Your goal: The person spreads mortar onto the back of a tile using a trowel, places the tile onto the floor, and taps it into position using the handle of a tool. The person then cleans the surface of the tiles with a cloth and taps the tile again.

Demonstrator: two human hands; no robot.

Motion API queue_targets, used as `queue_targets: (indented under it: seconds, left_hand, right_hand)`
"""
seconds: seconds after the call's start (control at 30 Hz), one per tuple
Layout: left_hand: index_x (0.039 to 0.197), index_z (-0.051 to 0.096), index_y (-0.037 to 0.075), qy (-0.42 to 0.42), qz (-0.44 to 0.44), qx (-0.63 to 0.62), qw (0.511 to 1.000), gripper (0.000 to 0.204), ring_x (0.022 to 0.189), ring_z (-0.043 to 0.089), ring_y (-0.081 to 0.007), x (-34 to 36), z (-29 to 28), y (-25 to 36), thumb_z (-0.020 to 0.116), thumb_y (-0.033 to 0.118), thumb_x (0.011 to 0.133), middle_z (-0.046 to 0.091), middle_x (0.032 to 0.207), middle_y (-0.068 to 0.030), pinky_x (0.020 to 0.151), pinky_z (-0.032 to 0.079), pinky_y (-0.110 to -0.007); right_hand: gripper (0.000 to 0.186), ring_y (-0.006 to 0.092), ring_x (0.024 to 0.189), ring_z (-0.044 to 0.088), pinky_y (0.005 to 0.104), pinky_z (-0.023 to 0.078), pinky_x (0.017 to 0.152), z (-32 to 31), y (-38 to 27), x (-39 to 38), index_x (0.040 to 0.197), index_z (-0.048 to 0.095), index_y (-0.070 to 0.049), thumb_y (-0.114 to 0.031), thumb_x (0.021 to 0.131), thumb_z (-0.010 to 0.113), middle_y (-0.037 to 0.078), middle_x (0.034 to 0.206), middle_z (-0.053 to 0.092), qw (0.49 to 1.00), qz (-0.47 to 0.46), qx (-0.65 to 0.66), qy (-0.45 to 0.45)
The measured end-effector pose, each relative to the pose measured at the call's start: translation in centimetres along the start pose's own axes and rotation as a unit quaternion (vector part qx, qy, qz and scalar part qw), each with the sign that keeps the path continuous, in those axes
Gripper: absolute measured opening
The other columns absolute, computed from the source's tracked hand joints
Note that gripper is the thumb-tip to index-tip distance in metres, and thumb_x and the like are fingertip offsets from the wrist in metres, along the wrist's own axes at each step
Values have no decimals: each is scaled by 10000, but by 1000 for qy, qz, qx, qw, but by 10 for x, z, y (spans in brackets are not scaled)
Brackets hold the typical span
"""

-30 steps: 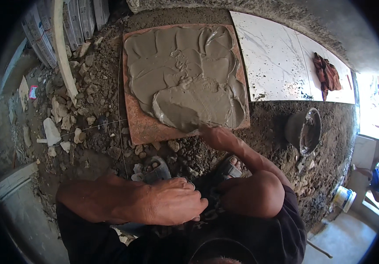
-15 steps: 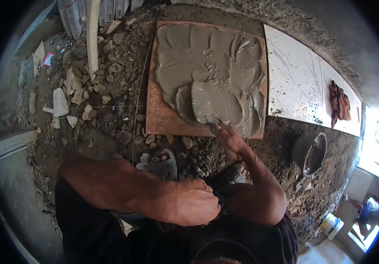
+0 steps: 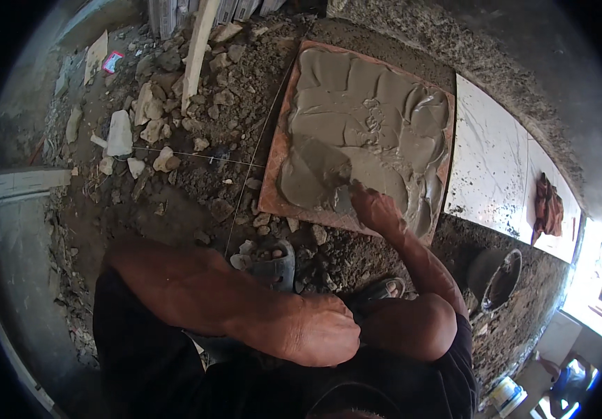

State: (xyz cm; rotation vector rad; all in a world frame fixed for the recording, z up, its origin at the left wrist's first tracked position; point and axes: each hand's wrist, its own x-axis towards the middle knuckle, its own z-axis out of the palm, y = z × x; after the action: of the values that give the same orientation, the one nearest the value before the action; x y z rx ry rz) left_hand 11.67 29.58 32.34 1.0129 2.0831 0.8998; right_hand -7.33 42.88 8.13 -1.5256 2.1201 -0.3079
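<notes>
A reddish-brown square tile point(image 3: 274, 190) lies on the ground ahead of me, its face spread with wet grey mortar point(image 3: 346, 91) in ridges and swirls. My right hand point(image 3: 381, 213) is closed round the handle of a trowel point(image 3: 342, 200) at the tile's near edge. The mortar-smeared blade rests in the mortar, and its outline is hard to make out. Bent across in front of my body, my left hand point(image 3: 325, 332) is curled into a fist near my knees, apart from the tile. No object shows in it, though its palm side is hidden.
White marbled tiles point(image 3: 486, 146) run along the wall at right, with a reddish-brown cloth point(image 3: 547, 208) on them. Nearby stands a bucket point(image 3: 503, 279). A string point(image 3: 196, 156) stretches over rubble at left, past a wooden post point(image 3: 197, 59). Another person point(image 3: 570, 384) is at lower right.
The trowel has swept leftward through the mortar, leaving a smoothed patch near the tile's left side. My view has shifted and turned slightly. My left fist stays in place.
</notes>
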Motion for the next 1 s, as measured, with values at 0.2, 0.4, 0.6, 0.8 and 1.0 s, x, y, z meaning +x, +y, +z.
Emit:
queue_targets:
  seconds: [0.2,0.4,0.6,0.8,1.0]
  left_hand:
    - [857,598,1,60,36,-16,997,262,792,662,-275,-1,6,4,608,263,847,640,728,-128,678,527,-388]
    - [814,599,-7,86,79,-36,992,257,738,675,-302,3,11,1,615,249,835,646,663,-134,637,535,-411]
    - [791,616,-4,68,47,-32,996,241,743,676,-303,0,12,3,612,234,833,658,694,-144,638,536,-416]
    - [667,681,47,254,61,3,965,117,714,661,-250,-4,29,7,590,97,721,672,680,-71,668,515,-338]
    - [679,691,32,86,35,17,996,117,721,679,-264,3,12,7,604,103,710,684,701,-121,652,543,-353]
  right_hand:
    - [315,438,768,635,504,506,654,-25,0,16,1085,554,3,-261,944,455,251,879,652,983,56,175,-13]
    - [312,424,845,630,523,487,736,-30,22,41,1040,562,-29,-304,957,442,239,885,654,993,-24,22,-114]
    - [376,404,852,617,475,489,788,-67,8,69,1082,560,-31,-353,972,400,223,925,633,986,39,106,-122]
    - [427,279,775,585,402,473,757,-73,-16,51,1074,575,-29,-399,999,375,155,851,586,934,77,172,-304]
    - [497,233,766,614,365,508,730,-67,0,34,1237,548,-53,-456,1007,371,153,947,617,921,81,193,-330]
